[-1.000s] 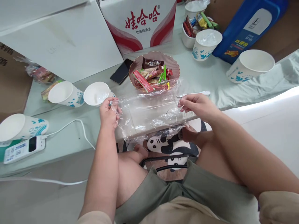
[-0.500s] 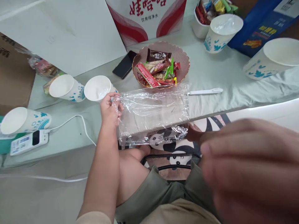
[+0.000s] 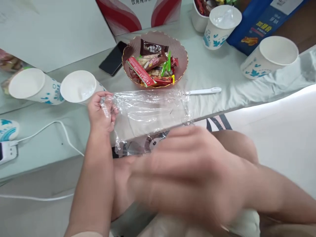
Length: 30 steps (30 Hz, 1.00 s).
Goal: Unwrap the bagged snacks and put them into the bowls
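My left hand [image 3: 102,110] is closed on the left edge of a clear plastic bag [image 3: 148,113]. The bag stretches to the right across the front edge of the table, and its lower part hangs over that edge. Large and smeared by motion, my right hand [image 3: 182,171] is close to the camera, below the bag and above my lap. Whether its fingers grip anything is not clear. Just behind the bag stands a pink ribbed glass bowl [image 3: 181,67] of wrapped snack bars [image 3: 142,70]. A white pen [image 3: 204,91] lies at the bag's right end.
Paper cups [image 3: 27,86] [image 3: 79,86] stand left of the bowl, beside a black phone [image 3: 113,59]. At right are more cups [image 3: 221,28] [image 3: 271,57] and a blue package [image 3: 261,26]. A white cable [image 3: 59,122] runs to a power strip [image 3: 8,151]. A white box [image 3: 61,29] stands behind.
My right hand has swung left from the right edge to over my lap. The view has shifted right, and my left hand keeps hold of the plastic bag.
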Each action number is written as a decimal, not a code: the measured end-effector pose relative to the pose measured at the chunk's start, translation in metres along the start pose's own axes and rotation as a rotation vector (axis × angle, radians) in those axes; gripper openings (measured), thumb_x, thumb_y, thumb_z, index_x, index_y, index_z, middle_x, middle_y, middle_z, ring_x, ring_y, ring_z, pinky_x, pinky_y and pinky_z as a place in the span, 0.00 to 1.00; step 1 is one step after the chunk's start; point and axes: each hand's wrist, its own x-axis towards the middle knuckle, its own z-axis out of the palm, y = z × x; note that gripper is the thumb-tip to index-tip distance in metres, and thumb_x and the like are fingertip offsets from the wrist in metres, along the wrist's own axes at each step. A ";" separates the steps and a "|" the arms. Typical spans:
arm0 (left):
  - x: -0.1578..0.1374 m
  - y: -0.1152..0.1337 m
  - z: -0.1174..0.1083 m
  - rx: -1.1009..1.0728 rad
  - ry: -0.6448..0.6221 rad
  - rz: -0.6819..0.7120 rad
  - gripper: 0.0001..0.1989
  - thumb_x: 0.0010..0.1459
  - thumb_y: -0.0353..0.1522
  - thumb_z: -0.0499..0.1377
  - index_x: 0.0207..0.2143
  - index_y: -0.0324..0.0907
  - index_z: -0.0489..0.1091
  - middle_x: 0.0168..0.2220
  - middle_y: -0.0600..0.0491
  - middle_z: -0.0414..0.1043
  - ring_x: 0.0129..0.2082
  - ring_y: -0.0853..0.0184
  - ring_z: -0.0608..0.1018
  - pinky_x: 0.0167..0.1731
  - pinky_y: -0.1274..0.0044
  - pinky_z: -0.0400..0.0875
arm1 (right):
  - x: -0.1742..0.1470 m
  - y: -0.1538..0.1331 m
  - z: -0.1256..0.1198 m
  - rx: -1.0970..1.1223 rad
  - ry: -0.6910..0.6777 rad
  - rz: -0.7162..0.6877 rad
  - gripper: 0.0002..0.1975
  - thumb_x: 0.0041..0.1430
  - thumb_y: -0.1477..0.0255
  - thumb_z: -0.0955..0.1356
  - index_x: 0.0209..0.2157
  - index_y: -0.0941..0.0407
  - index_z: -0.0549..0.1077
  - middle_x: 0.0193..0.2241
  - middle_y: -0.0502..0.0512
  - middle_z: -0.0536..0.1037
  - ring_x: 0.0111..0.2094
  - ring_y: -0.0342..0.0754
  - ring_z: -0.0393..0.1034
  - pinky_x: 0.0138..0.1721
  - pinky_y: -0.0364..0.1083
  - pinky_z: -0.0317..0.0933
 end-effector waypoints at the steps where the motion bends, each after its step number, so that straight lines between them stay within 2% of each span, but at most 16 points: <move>1: -0.001 0.001 0.000 -0.007 -0.003 -0.004 0.08 0.59 0.32 0.66 0.35 0.41 0.69 0.11 0.66 0.62 0.06 0.78 0.60 0.05 0.83 0.41 | 0.004 0.011 0.002 0.023 0.076 0.027 0.15 0.60 0.67 0.64 0.39 0.36 0.81 0.35 0.41 0.84 0.33 0.48 0.79 0.34 0.48 0.72; 4: -0.003 0.004 -0.002 -0.013 -0.042 -0.030 0.11 0.57 0.37 0.67 0.34 0.43 0.69 0.11 0.64 0.64 0.06 0.78 0.58 0.05 0.83 0.43 | 0.008 0.060 0.010 -0.004 0.498 0.309 0.15 0.61 0.73 0.61 0.34 0.46 0.80 0.31 0.51 0.82 0.34 0.49 0.77 0.41 0.50 0.71; 5: -0.003 0.005 -0.002 -0.018 -0.057 -0.035 0.12 0.57 0.39 0.68 0.34 0.43 0.69 0.11 0.64 0.64 0.06 0.77 0.58 0.05 0.83 0.43 | 0.007 0.079 0.013 -0.039 0.576 0.399 0.14 0.60 0.74 0.63 0.37 0.47 0.79 0.35 0.53 0.82 0.38 0.51 0.77 0.44 0.52 0.70; 6: -0.003 0.006 -0.003 -0.024 -0.070 -0.038 0.13 0.56 0.40 0.68 0.34 0.44 0.69 0.12 0.63 0.65 0.06 0.77 0.58 0.05 0.82 0.43 | 0.006 0.098 0.017 -0.045 0.573 0.444 0.14 0.56 0.74 0.65 0.42 0.49 0.78 0.42 0.56 0.82 0.44 0.54 0.76 0.48 0.54 0.69; 8: -0.003 0.007 -0.003 -0.044 -0.080 -0.034 0.14 0.55 0.42 0.68 0.33 0.45 0.69 0.12 0.63 0.65 0.05 0.77 0.57 0.05 0.82 0.42 | 0.005 0.128 0.023 -0.020 0.446 0.481 0.23 0.48 0.73 0.71 0.49 0.51 0.75 0.52 0.59 0.78 0.52 0.59 0.72 0.52 0.57 0.67; 10: -0.003 0.008 -0.004 -0.054 -0.079 -0.022 0.13 0.55 0.41 0.68 0.33 0.45 0.69 0.13 0.63 0.65 0.05 0.78 0.58 0.06 0.82 0.43 | 0.004 0.144 0.026 -0.019 0.335 0.532 0.21 0.48 0.72 0.72 0.47 0.52 0.75 0.50 0.60 0.79 0.51 0.60 0.73 0.52 0.58 0.66; 11: -0.003 0.007 -0.004 -0.053 -0.084 -0.016 0.12 0.55 0.41 0.68 0.33 0.45 0.69 0.13 0.64 0.65 0.05 0.78 0.58 0.06 0.83 0.43 | 0.004 0.147 0.026 -0.030 0.325 0.567 0.15 0.50 0.71 0.72 0.43 0.53 0.76 0.45 0.59 0.81 0.48 0.59 0.75 0.50 0.58 0.66; 13: -0.003 0.006 -0.004 -0.040 -0.103 0.003 0.12 0.56 0.40 0.67 0.34 0.45 0.70 0.14 0.63 0.67 0.06 0.78 0.59 0.06 0.83 0.44 | 0.004 0.144 0.025 -0.061 0.415 0.600 0.05 0.56 0.69 0.69 0.35 0.52 0.76 0.35 0.56 0.81 0.39 0.56 0.76 0.44 0.56 0.68; 15: -0.004 0.005 -0.005 -0.018 -0.133 0.020 0.12 0.56 0.40 0.68 0.35 0.45 0.70 0.15 0.62 0.70 0.06 0.78 0.59 0.06 0.83 0.46 | 0.003 0.133 0.022 -0.053 0.605 0.541 0.05 0.60 0.66 0.67 0.34 0.52 0.74 0.31 0.54 0.80 0.35 0.53 0.76 0.41 0.54 0.68; 17: -0.004 0.004 -0.005 -0.023 -0.159 0.026 0.15 0.55 0.42 0.68 0.34 0.44 0.69 0.16 0.61 0.72 0.06 0.78 0.59 0.06 0.83 0.47 | 0.000 0.121 0.021 0.032 0.767 0.416 0.09 0.62 0.61 0.68 0.40 0.50 0.73 0.32 0.54 0.79 0.36 0.52 0.77 0.42 0.54 0.70; 18: -0.004 0.004 -0.005 -0.037 -0.167 0.026 0.16 0.54 0.44 0.68 0.34 0.44 0.69 0.16 0.61 0.72 0.05 0.78 0.59 0.06 0.83 0.47 | -0.001 0.115 0.021 0.099 0.795 0.362 0.13 0.62 0.58 0.69 0.44 0.49 0.72 0.34 0.54 0.80 0.37 0.52 0.77 0.43 0.54 0.70; 19: -0.005 0.004 -0.004 -0.058 -0.168 0.026 0.17 0.54 0.45 0.69 0.34 0.44 0.68 0.16 0.61 0.72 0.06 0.78 0.59 0.06 0.83 0.47 | -0.002 0.111 0.022 0.171 0.784 0.329 0.18 0.60 0.56 0.70 0.48 0.48 0.70 0.36 0.54 0.80 0.39 0.52 0.78 0.44 0.54 0.71; 21: -0.005 0.006 -0.003 -0.100 -0.157 0.037 0.19 0.53 0.47 0.69 0.34 0.45 0.68 0.17 0.61 0.73 0.07 0.78 0.60 0.07 0.83 0.48 | -0.002 0.107 0.026 0.293 0.664 0.354 0.25 0.54 0.53 0.74 0.50 0.48 0.70 0.40 0.55 0.80 0.41 0.53 0.78 0.42 0.53 0.73; 24: -0.005 0.011 -0.002 -0.165 -0.130 0.068 0.18 0.53 0.46 0.69 0.35 0.46 0.68 0.18 0.61 0.73 0.08 0.79 0.61 0.08 0.84 0.50 | 0.002 0.113 0.032 0.389 0.487 0.569 0.18 0.54 0.55 0.74 0.38 0.52 0.73 0.31 0.53 0.80 0.32 0.49 0.76 0.33 0.50 0.73; 27: -0.001 0.012 -0.005 -0.265 -0.182 0.011 0.19 0.51 0.45 0.70 0.39 0.48 0.69 0.22 0.60 0.77 0.10 0.77 0.67 0.10 0.84 0.56 | 0.004 0.127 0.030 0.414 0.548 0.709 0.14 0.57 0.58 0.73 0.31 0.53 0.70 0.23 0.50 0.77 0.23 0.45 0.72 0.25 0.46 0.68; 30: 0.001 0.010 -0.010 -0.308 -0.375 -0.158 0.25 0.46 0.45 0.72 0.44 0.46 0.71 0.28 0.54 0.81 0.22 0.69 0.80 0.21 0.80 0.73 | 0.001 0.138 0.026 0.422 0.693 0.684 0.14 0.59 0.57 0.72 0.32 0.51 0.68 0.20 0.46 0.74 0.19 0.43 0.69 0.20 0.44 0.63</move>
